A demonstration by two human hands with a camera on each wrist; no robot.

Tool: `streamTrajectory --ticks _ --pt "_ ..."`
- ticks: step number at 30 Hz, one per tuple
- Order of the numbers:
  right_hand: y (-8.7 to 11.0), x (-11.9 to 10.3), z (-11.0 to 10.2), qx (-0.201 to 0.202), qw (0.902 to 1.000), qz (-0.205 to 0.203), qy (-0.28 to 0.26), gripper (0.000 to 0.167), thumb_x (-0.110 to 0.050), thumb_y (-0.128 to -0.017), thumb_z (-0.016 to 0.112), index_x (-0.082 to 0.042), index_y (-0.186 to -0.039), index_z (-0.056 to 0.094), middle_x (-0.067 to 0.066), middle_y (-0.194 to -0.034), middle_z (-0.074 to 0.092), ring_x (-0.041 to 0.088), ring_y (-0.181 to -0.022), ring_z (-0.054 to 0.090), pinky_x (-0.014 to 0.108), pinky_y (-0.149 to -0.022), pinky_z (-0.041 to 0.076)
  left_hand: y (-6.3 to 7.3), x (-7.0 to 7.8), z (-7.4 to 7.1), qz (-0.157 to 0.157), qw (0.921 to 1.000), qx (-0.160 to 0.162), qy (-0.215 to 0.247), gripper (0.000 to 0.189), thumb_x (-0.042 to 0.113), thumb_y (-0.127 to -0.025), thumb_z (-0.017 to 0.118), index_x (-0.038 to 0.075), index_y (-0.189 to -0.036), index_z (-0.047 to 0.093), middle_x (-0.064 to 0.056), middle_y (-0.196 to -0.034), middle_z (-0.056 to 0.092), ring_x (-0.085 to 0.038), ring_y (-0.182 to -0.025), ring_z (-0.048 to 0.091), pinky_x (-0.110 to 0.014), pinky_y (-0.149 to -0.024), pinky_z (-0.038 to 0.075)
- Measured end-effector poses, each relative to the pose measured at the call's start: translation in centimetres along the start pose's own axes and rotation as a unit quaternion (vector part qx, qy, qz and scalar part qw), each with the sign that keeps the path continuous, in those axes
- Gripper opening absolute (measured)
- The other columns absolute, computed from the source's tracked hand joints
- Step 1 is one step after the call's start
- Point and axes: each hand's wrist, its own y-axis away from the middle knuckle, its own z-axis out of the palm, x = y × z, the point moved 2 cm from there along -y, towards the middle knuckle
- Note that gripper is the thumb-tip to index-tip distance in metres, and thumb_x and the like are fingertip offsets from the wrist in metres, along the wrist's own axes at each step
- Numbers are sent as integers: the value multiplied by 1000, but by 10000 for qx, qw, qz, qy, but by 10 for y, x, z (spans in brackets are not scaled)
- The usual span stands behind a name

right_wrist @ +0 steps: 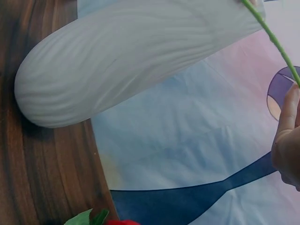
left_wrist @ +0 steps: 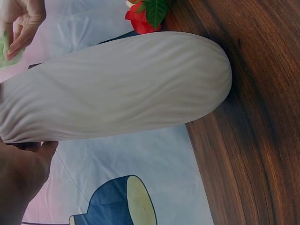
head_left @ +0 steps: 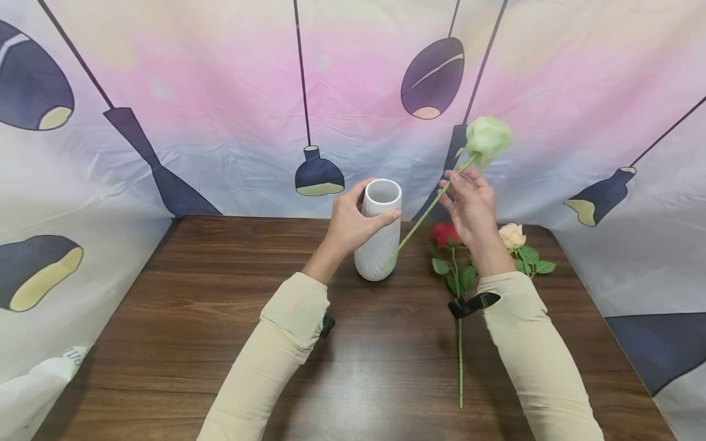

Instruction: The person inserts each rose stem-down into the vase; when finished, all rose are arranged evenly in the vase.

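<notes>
A white vase [head_left: 377, 254] with a wavy ribbed surface stands upright on the wooden table, its round mouth facing up. My left hand [head_left: 353, 222] grips it near the top, thumb across the front and the other fingers behind. In my right hand [head_left: 473, 205] is a pale green-white rose [head_left: 488, 139], pinched by the stem a little below the bloom. The long green stem [right_wrist: 276, 43] slants down to the left, and its lower end overlaps the vase's front in the head view. In the right wrist view the bloom is out of frame.
On the table at the right, a red rose [head_left: 444, 233] with green leaves lies with its stem toward me. Beside it, a peach rose [head_left: 512, 236] is partly hidden by my right forearm. A printed cloth backdrop [head_left: 248, 122] rises behind the table's far edge.
</notes>
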Motion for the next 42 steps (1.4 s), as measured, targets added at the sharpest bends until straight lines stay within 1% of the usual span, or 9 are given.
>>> streamTrajectory --ticks 10,14,18,22,25,33,35,37,42 --pt "-4 -12 8 240 9964 -274 -769 13 0 -98 60 -9 -99 52 7 -88 68 17 -77 70 24 -63 62 0 1 0 -43 10000 5 53 62 16 -76 89 6 -132 63 -16 -113 73 -26 -99 72 -39 -88 61" --pt "-7 -17 12 303 9951 -471 -811 11 0 -99 59 -9 -96 53 6 -86 66 16 -76 70 24 -62 62 0 1 0 -41 9999 2 95 62 15 -77 89 5 -132 63 -16 -113 73 -27 -99 72 -38 -88 61" --pt "-9 -22 14 379 9936 -557 -908 11 0 -98 61 -9 -97 54 6 -86 65 16 -75 69 25 -62 62 0 1 -1 4 9999 5 122 61 14 -77 89 5 -132 63 -16 -114 72 -27 -99 72 -38 -88 61" --pt "-10 -27 15 458 9909 -638 -1092 11 0 -97 61 -9 -99 55 6 -85 65 16 -75 68 25 -62 62 0 1 0 51 9999 0 88 61 14 -77 89 4 -132 63 -17 -115 72 -28 -102 73 -40 -90 61" --pt "-12 -31 16 512 9872 -747 -1314 11 1 -98 60 -8 -99 55 7 -84 65 18 -74 68 26 -60 62 0 2 1 7 10000 -22 52 63 15 -77 89 5 -132 62 -16 -117 72 -27 -103 72 -40 -91 61" --pt "-15 -45 21 487 9773 -1554 -1353 8 -1 -98 59 -8 -98 55 7 -85 62 17 -74 66 25 -59 59 1 3 0 -86 9999 -57 108 63 16 -77 89 6 -133 62 -15 -115 72 -26 -101 72 -40 -89 61" --pt "-15 -47 24 457 9755 -1674 -1351 8 -2 -99 59 -9 -99 56 7 -85 62 17 -74 66 25 -59 59 1 3 -1 -103 9999 -70 80 64 17 -77 88 7 -134 61 -14 -116 72 -26 -101 72 -40 -89 61" --pt "-14 -49 26 418 9755 -1790 -1208 7 -3 -99 59 -9 -100 57 6 -86 62 16 -75 66 24 -60 60 1 3 -1 -115 9999 -87 56 64 17 -77 88 7 -134 61 -14 -116 72 -26 -101 72 -40 -89 61" --pt "-13 -50 32 277 9767 -1825 -1090 7 -1 -98 61 -8 -98 59 7 -86 62 17 -75 65 26 -62 60 1 3 -2 -113 9999 -93 48 64 18 -77 88 7 -134 61 -14 -116 72 -26 -102 71 -40 -90 61"
